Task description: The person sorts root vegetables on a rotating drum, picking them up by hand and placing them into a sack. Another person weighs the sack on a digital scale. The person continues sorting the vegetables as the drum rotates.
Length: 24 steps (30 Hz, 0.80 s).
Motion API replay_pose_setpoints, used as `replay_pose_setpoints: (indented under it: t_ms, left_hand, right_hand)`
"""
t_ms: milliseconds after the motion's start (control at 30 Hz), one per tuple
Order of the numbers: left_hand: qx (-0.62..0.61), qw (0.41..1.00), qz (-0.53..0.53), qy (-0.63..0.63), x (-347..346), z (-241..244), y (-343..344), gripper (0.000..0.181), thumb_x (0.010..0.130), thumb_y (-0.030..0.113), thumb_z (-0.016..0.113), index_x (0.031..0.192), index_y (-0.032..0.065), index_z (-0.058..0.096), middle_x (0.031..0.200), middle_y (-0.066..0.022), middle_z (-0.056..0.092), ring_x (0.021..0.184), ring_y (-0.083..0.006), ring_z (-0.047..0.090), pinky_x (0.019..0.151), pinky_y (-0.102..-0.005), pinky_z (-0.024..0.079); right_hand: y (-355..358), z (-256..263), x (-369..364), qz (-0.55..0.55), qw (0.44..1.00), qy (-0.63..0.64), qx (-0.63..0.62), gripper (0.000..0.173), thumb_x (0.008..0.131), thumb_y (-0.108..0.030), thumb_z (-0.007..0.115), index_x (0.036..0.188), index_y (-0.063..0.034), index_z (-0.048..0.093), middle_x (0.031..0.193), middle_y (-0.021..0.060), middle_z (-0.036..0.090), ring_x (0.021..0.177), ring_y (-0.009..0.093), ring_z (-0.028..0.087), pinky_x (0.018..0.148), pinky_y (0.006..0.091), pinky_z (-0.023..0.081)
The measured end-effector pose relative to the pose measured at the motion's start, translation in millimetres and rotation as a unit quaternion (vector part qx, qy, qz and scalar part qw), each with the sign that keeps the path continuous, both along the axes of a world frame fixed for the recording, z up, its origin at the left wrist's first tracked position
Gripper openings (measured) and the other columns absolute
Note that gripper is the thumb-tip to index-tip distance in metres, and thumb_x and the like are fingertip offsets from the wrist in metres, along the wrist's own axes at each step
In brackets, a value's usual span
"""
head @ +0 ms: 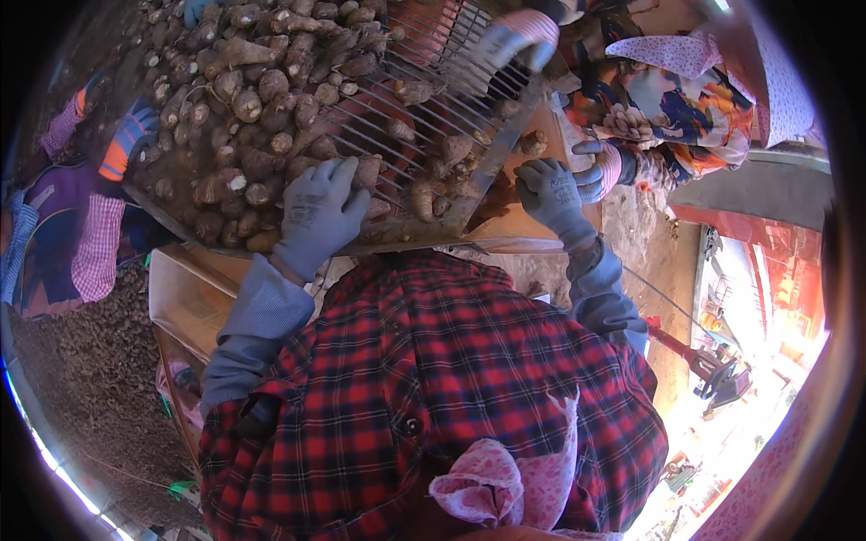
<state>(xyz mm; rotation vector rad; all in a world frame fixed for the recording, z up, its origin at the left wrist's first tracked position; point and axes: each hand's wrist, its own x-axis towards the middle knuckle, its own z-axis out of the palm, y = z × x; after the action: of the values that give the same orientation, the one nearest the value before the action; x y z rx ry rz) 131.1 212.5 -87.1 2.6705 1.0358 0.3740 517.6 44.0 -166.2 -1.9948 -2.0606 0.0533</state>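
Note:
My left hand (321, 209), in a grey work glove, lies at the near edge of the corm heap. Its index finger and thumb touch a brown taro-like corm (367, 172); whether they grip it is hidden. More corms (257, 162) are piled to the left and beyond. Right of that hand, loose corms (423, 199) lie on a sloping metal bar grate (369, 128). My right hand (551, 196), also grey-gloved, is above an orange-brown chute or box (504, 226) past the grate's right rim. Its fingers curl downward, hiding the palm. A single corm (533, 142) sits just beyond it.
At the right, a co-worker's striped gloves (599, 169) come close to my right hand; the other glove (517, 40) reaches over the grate. Orange-and-blue gloves (128, 138) of another person touch the heap's left side. A wooden box (193, 297) stands near my left elbow.

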Motion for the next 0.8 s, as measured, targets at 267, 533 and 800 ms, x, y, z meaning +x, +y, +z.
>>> replay_pose_setpoints:
  t_ms: [267, 533, 800]
  left_hand:
    - [-0.196, 0.975, -0.014, -0.105, 67, -36, 9, 0.059, 0.097, 0.020, 0.076, 0.149, 0.0035, 0.056, 0.124, -0.0171, 0.063, 0.094, -0.0248, 0.071, 0.080, -0.0406, 0.058]
    - [-0.219, 0.969, 0.102, -0.057, -36, 8, -1, 0.046, 0.098, 0.026, 0.071, 0.137, 0.0027, 0.065, 0.107, -0.0180, 0.074, 0.096, -0.0307, 0.075, 0.083, -0.0414, 0.059]
    - [-0.272, 0.961, 0.036, -0.034, 17, -29, -30, 0.052, 0.097, 0.021, 0.071, 0.140, -0.0029, 0.056, 0.101, -0.0189, 0.074, 0.092, -0.0257, 0.073, 0.080, -0.0395, 0.057]
  right_hand:
    - [2, 33, -41, -0.030, 0.986, 0.131, 0.095, 0.026, 0.092, -0.016, 0.074, 0.117, -0.0094, 0.074, 0.112, 0.0112, 0.075, 0.099, 0.035, 0.071, 0.086, 0.0460, 0.057]
    - [-11, 37, -16, -0.120, 0.946, 0.293, 0.066, 0.029, 0.097, -0.011, 0.070, 0.125, -0.0040, 0.072, 0.115, 0.0178, 0.074, 0.100, 0.035, 0.074, 0.088, 0.0391, 0.059]
    - [110, 69, -122, 0.137, 0.987, 0.080, 0.021, 0.059, 0.087, -0.034, 0.079, 0.140, -0.0135, 0.065, 0.149, 0.0142, 0.056, 0.130, 0.039, 0.058, 0.107, 0.0501, 0.050]
